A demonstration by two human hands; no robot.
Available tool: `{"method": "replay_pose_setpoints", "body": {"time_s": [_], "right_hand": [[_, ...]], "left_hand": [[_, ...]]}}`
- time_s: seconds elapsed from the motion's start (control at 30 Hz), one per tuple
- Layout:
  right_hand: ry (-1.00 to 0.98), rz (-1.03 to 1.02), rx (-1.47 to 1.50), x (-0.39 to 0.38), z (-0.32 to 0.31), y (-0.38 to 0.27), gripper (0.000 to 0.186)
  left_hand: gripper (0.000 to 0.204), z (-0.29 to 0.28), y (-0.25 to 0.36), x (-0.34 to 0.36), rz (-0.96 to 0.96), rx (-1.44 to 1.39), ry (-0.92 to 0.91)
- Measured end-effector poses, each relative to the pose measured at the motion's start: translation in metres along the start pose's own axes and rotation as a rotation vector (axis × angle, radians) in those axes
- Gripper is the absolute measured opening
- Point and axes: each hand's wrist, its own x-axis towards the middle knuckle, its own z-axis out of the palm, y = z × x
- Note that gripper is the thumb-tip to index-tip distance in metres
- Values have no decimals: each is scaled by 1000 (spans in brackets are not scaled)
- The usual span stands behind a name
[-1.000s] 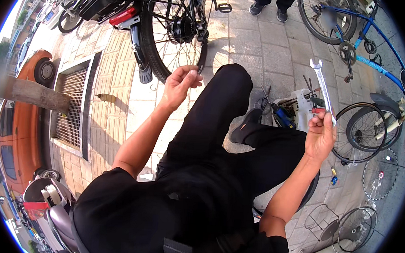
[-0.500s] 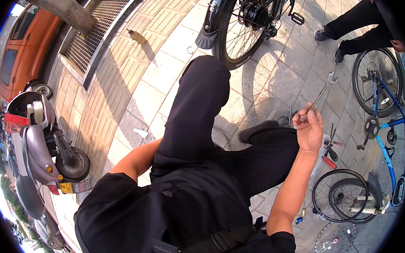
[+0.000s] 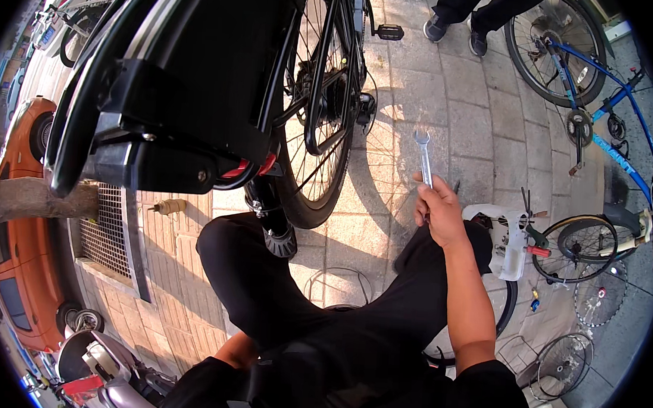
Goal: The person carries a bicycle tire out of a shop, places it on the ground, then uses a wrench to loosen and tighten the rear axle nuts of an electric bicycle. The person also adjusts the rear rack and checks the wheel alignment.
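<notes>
My right hand (image 3: 441, 211) is closed around the shank of a silver open-end wrench (image 3: 425, 159), its jaw pointing up and away over the paving. Ahead of it and to the left stands a black electric bicycle (image 3: 215, 62), its rear wheel (image 3: 326, 181) between my knees and nothing touching it from the wrench. A black mudguard end (image 3: 280, 241) hangs beside that wheel. Of my left arm only a bit of forearm (image 3: 237, 349) shows; the hand itself is hidden behind my left leg.
Right of my right knee lies a white plastic tray (image 3: 516, 249) with a red-handled tool (image 3: 537, 251) beside it. Farther right are loose wheels (image 3: 578, 245) and a blue bicycle (image 3: 619, 156). Another person's legs (image 3: 481, 15) stand ahead. A bottle (image 3: 168, 206) stands at left by a tree grate (image 3: 108, 228).
My view has shifted toward the electric bicycle, which now fills the upper left. The right hand has kept its hold on the wrench, which now points more upright in the picture.
</notes>
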Motion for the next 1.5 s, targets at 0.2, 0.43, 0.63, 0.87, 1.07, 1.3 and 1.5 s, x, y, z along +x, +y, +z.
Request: {"method": "replay_pose_setpoints", "body": {"time_s": [0.2, 0.43, 0.63, 0.87, 1.07, 1.3, 1.5], "right_hand": [[89, -26, -229, -1, 41, 5, 20], [184, -196, -550, 6, 62, 15, 32], [281, -131, -568, 60, 104, 4, 37], [408, -9, -814, 144, 107, 30, 52], [466, -111, -789, 169, 98, 56, 52], [437, -105, -767, 165, 116, 46, 52], [501, -200, -824, 171, 96, 60, 58]], "left_hand": [[26, -31, 32, 12, 97, -6, -5], [25, -137, 88, 82, 420, -275, 36], [36, -183, 285, -83, 1027, -521, 433], [38, -87, 408, -336, 1991, -151, 535], [47, -1, 496, -409, 2430, 632, 722], [91, -12, 506, -459, 1912, 1261, 337], [102, -35, 513, -444, 1881, 1127, 226]]}}
